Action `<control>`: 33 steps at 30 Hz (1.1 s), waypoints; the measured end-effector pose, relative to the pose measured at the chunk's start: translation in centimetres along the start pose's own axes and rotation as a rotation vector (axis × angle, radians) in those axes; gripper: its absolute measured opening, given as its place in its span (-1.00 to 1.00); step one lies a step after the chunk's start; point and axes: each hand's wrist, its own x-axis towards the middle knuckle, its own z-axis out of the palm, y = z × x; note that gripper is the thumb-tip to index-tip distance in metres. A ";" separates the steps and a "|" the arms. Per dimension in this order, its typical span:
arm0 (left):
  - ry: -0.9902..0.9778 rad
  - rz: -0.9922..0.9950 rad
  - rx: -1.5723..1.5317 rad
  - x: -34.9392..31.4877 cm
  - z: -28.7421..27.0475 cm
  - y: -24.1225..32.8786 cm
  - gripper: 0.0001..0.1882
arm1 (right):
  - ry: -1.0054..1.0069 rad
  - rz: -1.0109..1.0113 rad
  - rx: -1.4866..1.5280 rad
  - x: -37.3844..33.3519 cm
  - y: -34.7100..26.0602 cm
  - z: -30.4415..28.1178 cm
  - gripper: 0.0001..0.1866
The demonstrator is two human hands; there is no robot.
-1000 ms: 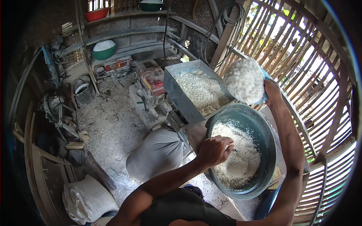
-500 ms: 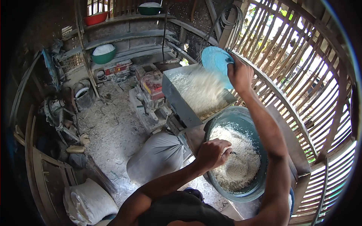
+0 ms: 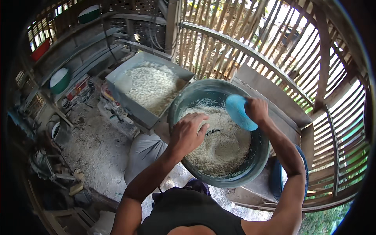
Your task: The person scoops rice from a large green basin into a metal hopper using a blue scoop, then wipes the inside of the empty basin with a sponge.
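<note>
**Blue scoop (image 3: pixel 237 111) hanging over the big tub (image 3: pixel 261 150), right hand (image 3: pixel 256 111) on it**

So I'm running this one from far off and looking straight down through the head cam. The right hand is gripping the scoop, fingers closing around its right edge, and the scoop is tilting over the right side of the tub. I can't tell if its lower edge is touching the white grain (image 3: pixel 225 156) lying in there. The left hand (image 3: pixel 190 135) is reaching over the tub's left rim, fingers bending and thumb standing apart from them; can't tell whether it's resting on anything.

Just beside the tub, up and to the left, a grey metal bin (image 3: pixel 125 100) is holding a wide spread of the same grain. Below that a pale sack (image 3: pixel 143 156) is slumping. Lower right, a blue bucket (image 3: pixel 276 178) is standing near the tub, and a slatted wall (image 3: pixel 219 19) is letting in daylight. Way over on the left, a green basin (image 3: pixel 59 83) is holding a white heap, with a red basin (image 3: pixel 40 49) sitting near it.
</note>
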 end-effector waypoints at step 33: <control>0.165 -0.256 -0.208 -0.6 -0.2 -0.7 -0.79 | -0.246 0.866 1.508 -7.3 -5.0 8.5 -0.81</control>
